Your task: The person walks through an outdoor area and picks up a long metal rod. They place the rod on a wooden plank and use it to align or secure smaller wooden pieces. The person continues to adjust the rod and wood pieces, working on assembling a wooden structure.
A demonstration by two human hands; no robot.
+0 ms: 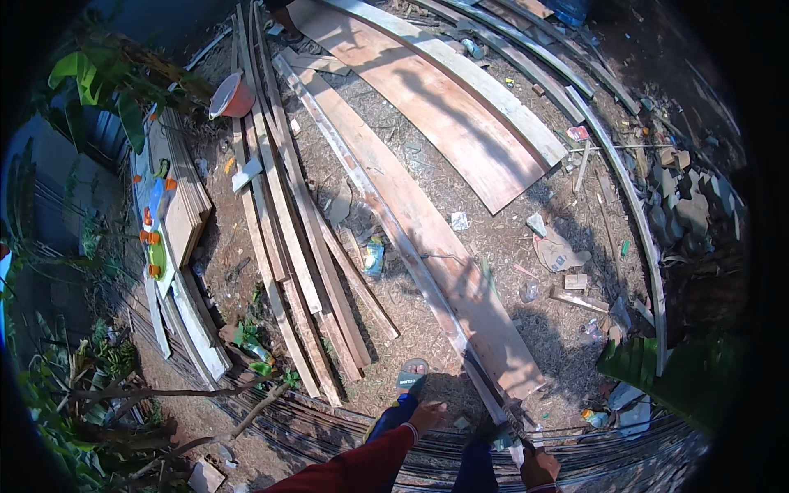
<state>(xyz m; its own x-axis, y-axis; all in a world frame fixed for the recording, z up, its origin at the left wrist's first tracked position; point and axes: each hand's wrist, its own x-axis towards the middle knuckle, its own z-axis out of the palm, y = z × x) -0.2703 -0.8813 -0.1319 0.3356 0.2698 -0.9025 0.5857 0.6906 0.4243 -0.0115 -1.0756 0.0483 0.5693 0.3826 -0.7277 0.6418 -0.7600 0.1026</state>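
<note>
My right hand (539, 468) is closed round the handle of a dark tool (513, 417), whose kind I cannot make out. The tool meets the near end of a long, narrow timber beam (394, 215) with a weathered, whitish edge. Along the beam's right side lies a wide, reddish-brown board (448, 264). My left hand (428, 416), at the end of a dark red sleeve, hangs in the air left of the beam's near end. Its fingers look loosely stretched, and nothing shows in them. Below it, my sandalled foot (412, 375) stands on the ground.
Several long wood strips (289, 226) lie to the left, with a pink bucket (233, 97) beside their far part. A wide plywood panel (460, 123) lies at the far right. Stacked boards (182, 193) stand at far left. Long dark rods (329, 431) run behind my feet.
</note>
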